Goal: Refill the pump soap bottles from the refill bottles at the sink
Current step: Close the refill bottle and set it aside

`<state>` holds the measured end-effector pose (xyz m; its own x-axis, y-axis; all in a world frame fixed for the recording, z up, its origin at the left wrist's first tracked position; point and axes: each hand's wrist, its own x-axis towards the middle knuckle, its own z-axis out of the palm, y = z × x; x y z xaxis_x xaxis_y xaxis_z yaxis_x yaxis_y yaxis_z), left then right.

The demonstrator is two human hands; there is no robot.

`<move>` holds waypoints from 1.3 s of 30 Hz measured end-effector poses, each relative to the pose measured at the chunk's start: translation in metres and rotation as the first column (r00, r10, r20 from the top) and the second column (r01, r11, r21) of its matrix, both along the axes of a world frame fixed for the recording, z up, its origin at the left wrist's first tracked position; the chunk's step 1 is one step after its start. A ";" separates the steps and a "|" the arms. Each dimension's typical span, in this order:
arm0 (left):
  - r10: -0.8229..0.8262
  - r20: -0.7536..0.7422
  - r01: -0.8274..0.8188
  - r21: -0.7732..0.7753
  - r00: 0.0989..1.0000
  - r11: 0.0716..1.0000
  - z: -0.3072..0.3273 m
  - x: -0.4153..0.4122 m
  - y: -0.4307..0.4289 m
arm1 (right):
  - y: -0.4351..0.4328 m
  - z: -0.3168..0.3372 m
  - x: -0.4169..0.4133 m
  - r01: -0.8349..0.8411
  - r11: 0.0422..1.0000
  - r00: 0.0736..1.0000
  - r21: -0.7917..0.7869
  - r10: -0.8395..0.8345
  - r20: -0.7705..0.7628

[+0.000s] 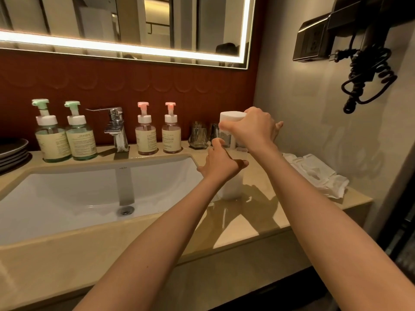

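My right hand (253, 129) grips a white cylindrical bottle (231, 116) from the side and holds it just above a second container. That lower container (232, 189) stands on the counter right of the sink, clear near its top and white below. My left hand (222, 162) is wrapped round its upper part. Where the two bottles meet is hidden by my hands. Along the back ledge stand two green-pump bottles (45, 135) (79, 135) left of the faucet and two pink-pump bottles (146, 135) (171, 135) right of it, all upright with pumps on.
A chrome faucet (116, 129) overhangs the white sink basin (67, 198). Two glass tumblers (197, 135) stand behind my hands. White folded cloths (314, 173) lie at the counter's right end. Dark plates (13, 151) are stacked far left. A hair dryer with coiled cord (363, 70) hangs on the right wall.
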<state>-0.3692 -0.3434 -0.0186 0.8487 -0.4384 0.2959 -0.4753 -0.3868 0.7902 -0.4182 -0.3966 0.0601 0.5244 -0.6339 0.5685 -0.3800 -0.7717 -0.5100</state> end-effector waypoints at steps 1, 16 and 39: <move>0.022 0.006 -0.022 0.010 1.000 1.000 0.000 0.000 -0.001 | 0.001 -0.001 0.000 0.011 1.000 1.000 0.005 -0.011 0.001; -0.170 -0.086 0.155 -0.165 0.982 0.974 0.016 0.025 0.003 | -0.036 -0.009 -0.014 -0.475 0.669 0.879 0.572 0.329 0.345; -0.120 -0.126 0.088 -0.232 0.985 0.969 0.011 0.121 -0.136 | -0.146 -0.060 0.087 -0.408 0.700 0.913 0.587 0.297 0.280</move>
<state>-0.2479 -0.4790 -0.0078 0.8413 -0.4620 0.2806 -0.3840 -0.1456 0.9118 -0.3309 -0.5429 0.0000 0.7247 -0.6573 0.2069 -0.0210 -0.3212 -0.9468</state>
